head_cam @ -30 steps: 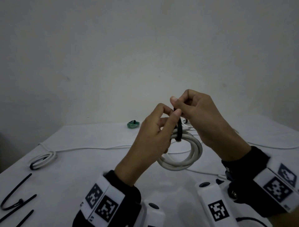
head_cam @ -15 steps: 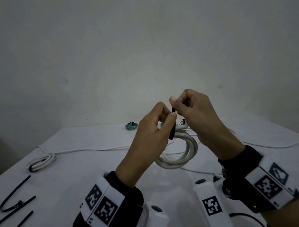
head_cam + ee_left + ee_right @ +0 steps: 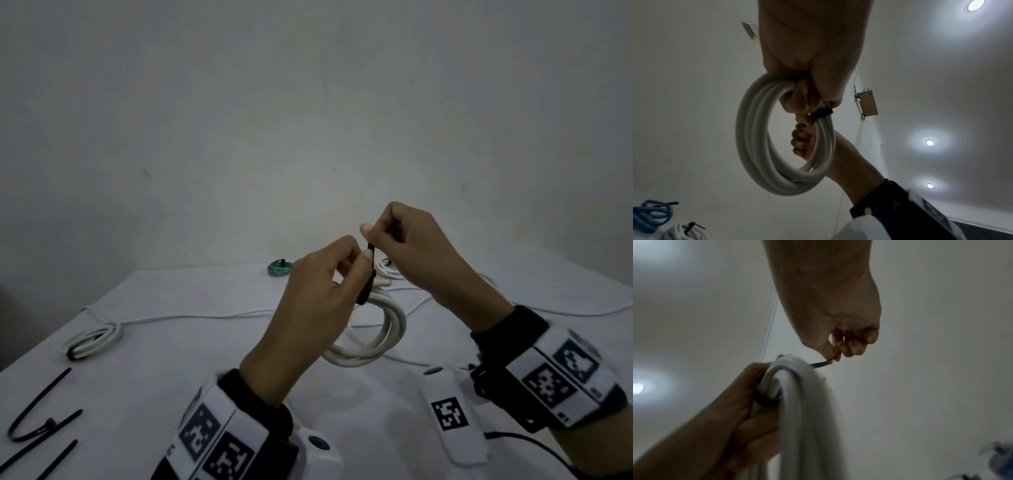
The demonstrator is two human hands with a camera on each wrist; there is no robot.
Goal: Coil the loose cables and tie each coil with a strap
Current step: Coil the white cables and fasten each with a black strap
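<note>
A white cable coil (image 3: 387,339) hangs above the table from my left hand (image 3: 359,260), which grips its top. A black strap (image 3: 369,274) is wrapped round the coil at that spot. My right hand (image 3: 371,236) pinches the strap's free end between thumb and forefinger and holds it up just above the left hand. In the left wrist view the strap (image 3: 821,114) circles the strands of the coil (image 3: 754,146). The right wrist view shows the strap end (image 3: 822,364) stretched from the coil (image 3: 797,402) to my pinching fingers (image 3: 836,353).
A tied white coil (image 3: 92,341) lies at the left, with a thin white cable (image 3: 205,313) trailing across the table. A green coil (image 3: 279,268) sits at the back. Loose black straps (image 3: 41,425) lie at the near left. Another white coil (image 3: 388,270) lies behind my hands.
Both hands and the coil have risen a little. The right hand has drawn the strap's end upward, so it stands straighter above the coil.
</note>
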